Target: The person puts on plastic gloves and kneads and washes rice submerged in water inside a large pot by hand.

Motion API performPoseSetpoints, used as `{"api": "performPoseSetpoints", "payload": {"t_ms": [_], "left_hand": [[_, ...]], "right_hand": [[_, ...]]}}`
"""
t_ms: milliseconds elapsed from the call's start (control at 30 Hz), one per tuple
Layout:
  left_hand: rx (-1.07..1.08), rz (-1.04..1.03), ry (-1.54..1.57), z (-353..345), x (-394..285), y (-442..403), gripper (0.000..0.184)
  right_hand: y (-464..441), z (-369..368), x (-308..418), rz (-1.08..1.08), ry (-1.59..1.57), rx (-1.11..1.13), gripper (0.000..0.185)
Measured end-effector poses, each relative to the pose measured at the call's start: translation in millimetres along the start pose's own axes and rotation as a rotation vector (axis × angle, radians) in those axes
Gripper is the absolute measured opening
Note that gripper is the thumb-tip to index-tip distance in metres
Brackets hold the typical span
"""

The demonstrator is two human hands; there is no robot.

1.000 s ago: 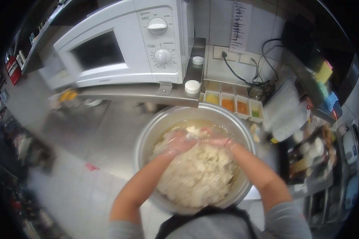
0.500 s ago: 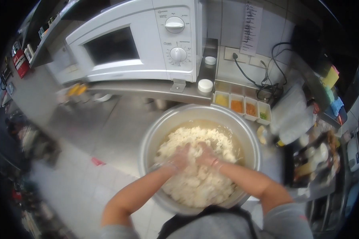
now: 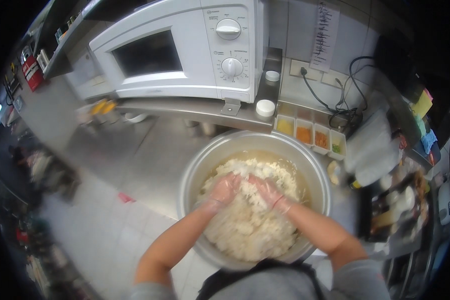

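Note:
A wide metal pot [image 3: 189, 200] holds a heap of clumpy white rice [image 3: 250, 230], with cloudy brownish liquid [image 3: 292, 170] showing along its far and right sides. Both my hands wear clear plastic gloves and are in the far half of the heap. My left hand [image 3: 225, 189] has its fingers curled around rice. Facing it, my right hand [image 3: 266, 191] is bent inward on the same clump, with rice between the two palms. Some fingertips are hidden by rice.
Behind the pot a white microwave [image 3: 195, 55] stands on a metal shelf [image 3: 165, 106]. Small tubs of toppings [image 3: 312, 136] sit at the pot's far right, near a dark cable [image 3: 320, 102]. Clear plastic bags [image 3: 370, 155] and a cluttered tray [image 3: 392, 207] lie to the right.
Both hands have risen slightly out of the rice, showing more of the gloves, and the left has shifted a little. The whole view has moved slightly rightward.

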State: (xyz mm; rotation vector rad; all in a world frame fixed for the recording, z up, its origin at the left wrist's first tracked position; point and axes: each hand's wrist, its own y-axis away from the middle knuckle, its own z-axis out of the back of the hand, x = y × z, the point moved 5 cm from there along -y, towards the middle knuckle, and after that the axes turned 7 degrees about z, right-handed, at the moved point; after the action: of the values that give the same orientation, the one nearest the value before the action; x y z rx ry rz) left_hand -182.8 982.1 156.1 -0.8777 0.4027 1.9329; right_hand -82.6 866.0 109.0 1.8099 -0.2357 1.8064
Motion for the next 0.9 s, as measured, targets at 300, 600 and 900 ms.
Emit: {"api": "performPoseSetpoints", "payload": {"t_ms": [300,600,900], "left_hand": [[0.048,-0.059,0.215,-21,-24,11,0.061],[-0.084,-0.111,0.308,-16,-35,6,0.039],[-0.042,0.095,0.352,20,-41,3,0.033]], "right_hand": [[14,-1,30,0.016,-0.611,-0.183,0.056],[7,-18,-18,-0.264,-0.684,-0.118,0.046],[-14,39,35,0.302,0.835,0.552,0.061]]}}
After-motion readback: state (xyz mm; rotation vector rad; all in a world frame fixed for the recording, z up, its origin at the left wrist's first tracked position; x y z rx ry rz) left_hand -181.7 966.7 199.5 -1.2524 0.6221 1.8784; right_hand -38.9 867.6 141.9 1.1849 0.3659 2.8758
